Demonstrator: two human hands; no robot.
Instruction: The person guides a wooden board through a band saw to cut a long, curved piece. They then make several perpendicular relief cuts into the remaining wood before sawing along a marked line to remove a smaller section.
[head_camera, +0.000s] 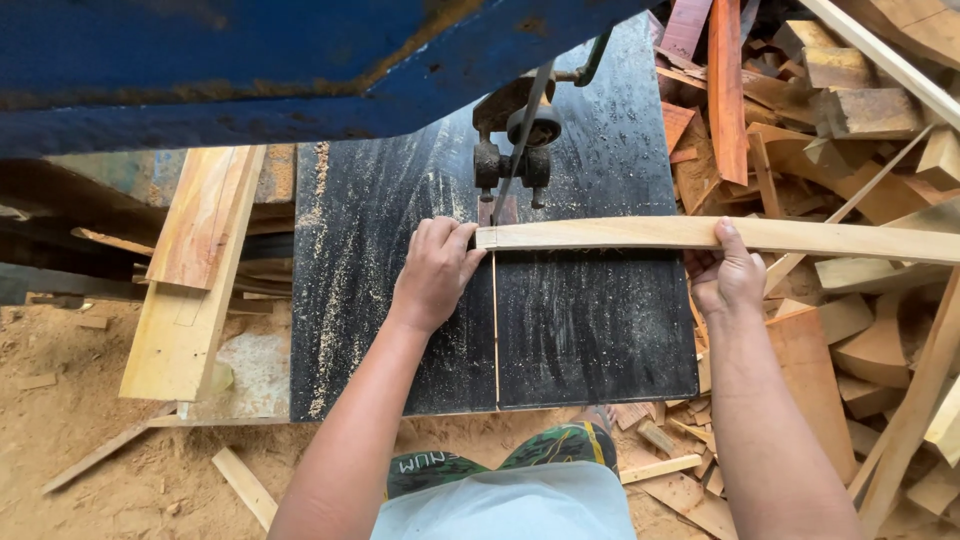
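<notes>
A long pale wooden strip (640, 233) lies across the black saw table (590, 330), running off to the right. My left hand (434, 272) grips its left end, right beside the thin band saw blade (520, 140) and its guide rollers (512, 160). My right hand (727, 275) holds the strip from below at the table's right edge, thumb on top. The strip's left end sits at the table's slot (495, 330).
The blue saw housing (250, 70) overhangs the top. A heap of wood offcuts (850, 140) fills the right side. Pale planks (195, 270) lean at the left of the table. Sawdust and scraps (100, 460) cover the ground.
</notes>
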